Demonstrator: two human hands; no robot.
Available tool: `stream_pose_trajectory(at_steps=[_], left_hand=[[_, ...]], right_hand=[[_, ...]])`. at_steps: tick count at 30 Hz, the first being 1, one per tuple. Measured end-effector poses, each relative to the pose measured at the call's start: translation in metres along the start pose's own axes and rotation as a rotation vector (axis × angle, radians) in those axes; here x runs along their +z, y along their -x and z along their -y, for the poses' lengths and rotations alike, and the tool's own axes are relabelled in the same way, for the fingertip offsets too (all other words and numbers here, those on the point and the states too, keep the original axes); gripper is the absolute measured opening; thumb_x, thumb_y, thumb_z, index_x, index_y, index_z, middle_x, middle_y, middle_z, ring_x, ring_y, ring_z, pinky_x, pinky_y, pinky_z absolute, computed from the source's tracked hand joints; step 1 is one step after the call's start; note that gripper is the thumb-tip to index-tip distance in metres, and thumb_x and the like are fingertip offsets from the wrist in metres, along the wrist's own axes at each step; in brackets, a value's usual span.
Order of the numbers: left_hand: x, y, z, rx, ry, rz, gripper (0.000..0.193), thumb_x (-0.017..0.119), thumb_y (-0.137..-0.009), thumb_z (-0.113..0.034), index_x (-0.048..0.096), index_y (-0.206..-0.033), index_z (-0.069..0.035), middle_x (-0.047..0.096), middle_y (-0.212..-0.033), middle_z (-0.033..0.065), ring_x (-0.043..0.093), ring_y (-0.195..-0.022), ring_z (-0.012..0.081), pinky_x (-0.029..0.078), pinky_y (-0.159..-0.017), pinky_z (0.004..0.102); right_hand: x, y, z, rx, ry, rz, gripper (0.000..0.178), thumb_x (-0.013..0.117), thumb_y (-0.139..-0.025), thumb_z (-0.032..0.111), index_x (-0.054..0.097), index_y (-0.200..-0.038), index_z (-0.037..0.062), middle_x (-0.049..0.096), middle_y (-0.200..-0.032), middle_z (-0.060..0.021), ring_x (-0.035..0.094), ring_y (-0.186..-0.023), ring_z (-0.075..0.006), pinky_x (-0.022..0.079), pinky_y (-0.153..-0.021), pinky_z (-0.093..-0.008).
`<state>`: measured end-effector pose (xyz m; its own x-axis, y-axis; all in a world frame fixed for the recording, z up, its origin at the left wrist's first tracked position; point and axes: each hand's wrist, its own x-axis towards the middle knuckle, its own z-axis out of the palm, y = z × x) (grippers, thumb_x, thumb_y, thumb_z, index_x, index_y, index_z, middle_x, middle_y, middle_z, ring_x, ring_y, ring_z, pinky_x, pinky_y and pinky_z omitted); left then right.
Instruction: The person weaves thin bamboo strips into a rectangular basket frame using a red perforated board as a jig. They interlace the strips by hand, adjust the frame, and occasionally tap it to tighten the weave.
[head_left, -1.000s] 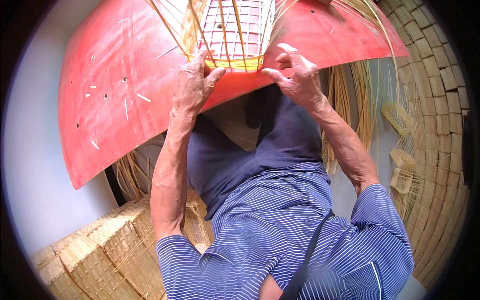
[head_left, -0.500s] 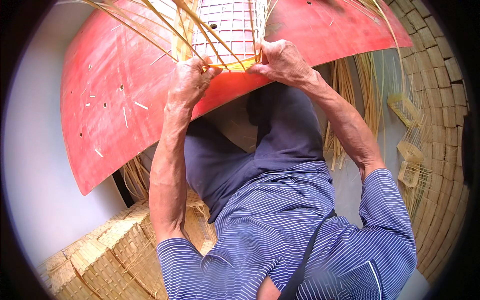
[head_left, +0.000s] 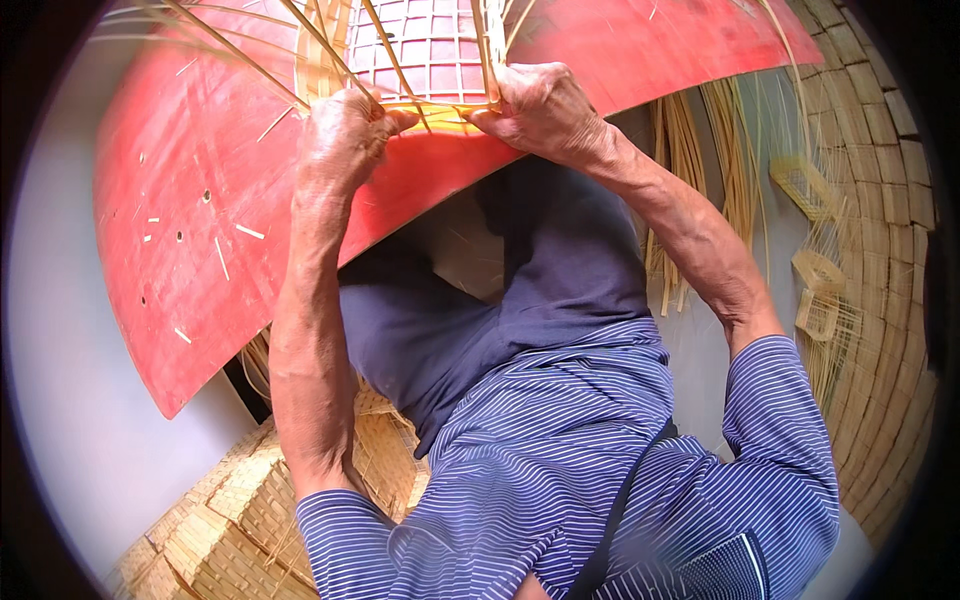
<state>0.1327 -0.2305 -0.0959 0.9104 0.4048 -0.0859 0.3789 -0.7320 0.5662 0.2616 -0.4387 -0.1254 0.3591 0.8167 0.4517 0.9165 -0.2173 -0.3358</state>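
An open lattice of pale bamboo strips (head_left: 420,65) lies at the far side of a red board (head_left: 215,230). A yellow strip (head_left: 437,113) runs along its near edge. My left hand (head_left: 345,140) pinches the left end of this edge, thumb pointing inward. At the right end, my right hand (head_left: 545,110) grips the corner with its thumb against the strip. Long brown strips (head_left: 385,45) stick up from the lattice and cross in front of it. The fingertips behind the edge are hidden.
Stacked woven baskets (head_left: 215,510) stand at the lower left. Bundles of long strips (head_left: 675,150) hang beyond the board on the right. Small unfinished lattice baskets (head_left: 800,185) lie near a curved wall of woven stacks (head_left: 880,250). Short strip scraps (head_left: 250,232) are scattered on the board.
Both hands and the lattice have shifted left and up in the picture, and the board appears tilted a little differently. Both hands keep their hold on the edge strip.
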Motion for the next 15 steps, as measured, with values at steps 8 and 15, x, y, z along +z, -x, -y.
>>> stream_pose_trajectory(at_steps=[8,15], left_hand=[[-0.006,-0.008,-0.014,-0.025,-0.033,0.111,0.036,0.076,-0.089,-0.035,0.069,-0.076,-0.002,0.055,-0.048,0.0053,0.050,-0.036,0.0116,0.038,-0.035,0.0300],[-0.007,-0.009,-0.020,-0.009,0.009,0.081,0.042,0.077,-0.086,-0.040,0.069,-0.075,-0.001,0.058,-0.050,0.0054,0.051,-0.035,0.0123,0.039,-0.035,0.0295]], right_hand=[[0.002,0.003,0.000,-0.142,-0.021,-0.117,0.022,0.073,-0.079,0.012,0.057,-0.092,0.0033,0.060,-0.071,-0.0126,0.065,-0.068,-0.0310,0.054,-0.061,-0.0403],[0.007,0.006,-0.002,-0.181,-0.026,-0.167,0.016,0.065,-0.082,0.009,0.061,-0.097,0.0063,0.061,-0.071,-0.0139,0.067,-0.069,-0.0303,0.054,-0.062,-0.0408]])
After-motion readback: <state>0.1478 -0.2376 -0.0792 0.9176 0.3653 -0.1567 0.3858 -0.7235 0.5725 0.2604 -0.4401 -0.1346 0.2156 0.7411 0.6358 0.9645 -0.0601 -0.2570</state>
